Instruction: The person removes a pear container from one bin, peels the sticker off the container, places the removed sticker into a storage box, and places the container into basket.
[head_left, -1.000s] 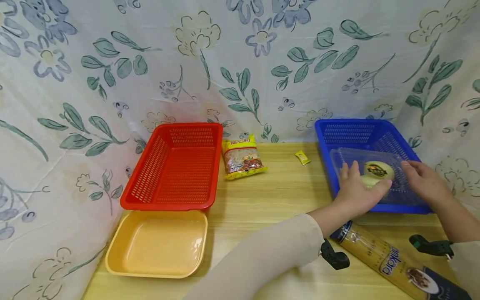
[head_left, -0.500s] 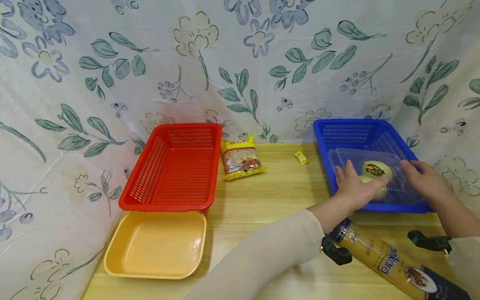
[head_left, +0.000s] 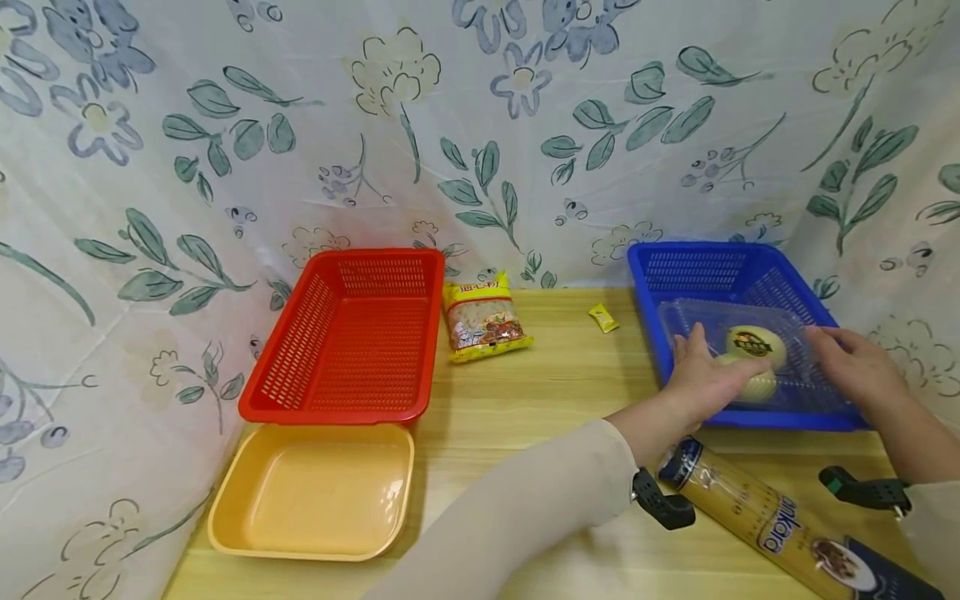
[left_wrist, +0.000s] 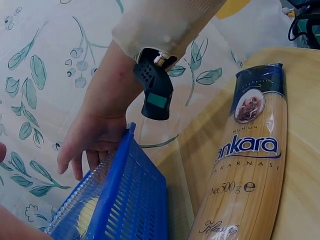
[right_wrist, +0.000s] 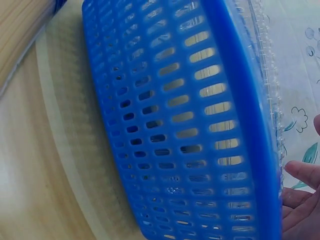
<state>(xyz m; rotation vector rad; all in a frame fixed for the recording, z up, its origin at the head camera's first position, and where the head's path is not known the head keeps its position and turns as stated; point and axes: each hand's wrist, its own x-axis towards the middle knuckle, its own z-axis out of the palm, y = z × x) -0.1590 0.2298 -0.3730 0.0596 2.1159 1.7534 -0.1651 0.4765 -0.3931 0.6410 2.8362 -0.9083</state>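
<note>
In the head view, a clear plastic box (head_left: 806,387) with pale yellow round fruits (head_left: 756,343) inside sits in the blue basket (head_left: 750,419), near its front. The upper fruit bears a dark label. My left hand (head_left: 705,379) touches the box's left side with spread fingers, its thumb reaching across the fruit. At the box's right edge lies my right hand (head_left: 858,367), its fingertips against the plastic. The left wrist view shows the right hand (left_wrist: 97,135) with fingers pointing down beside the box. Beyond the basket wall (right_wrist: 170,120), fingers (right_wrist: 302,172) show in the right wrist view.
A spaghetti pack (head_left: 757,504) lies on the table in front of the blue basket. At the left stand a red basket (head_left: 345,414) and a yellow tub (head_left: 315,492). A yellow food packet (head_left: 486,321) and a small yellow sachet (head_left: 603,317) lie behind, near the curtain (head_left: 480,125).
The left hand has drawn slightly toward the lower left, its thumb showing more of the lower fruit. The right hand and the box stay almost still.
</note>
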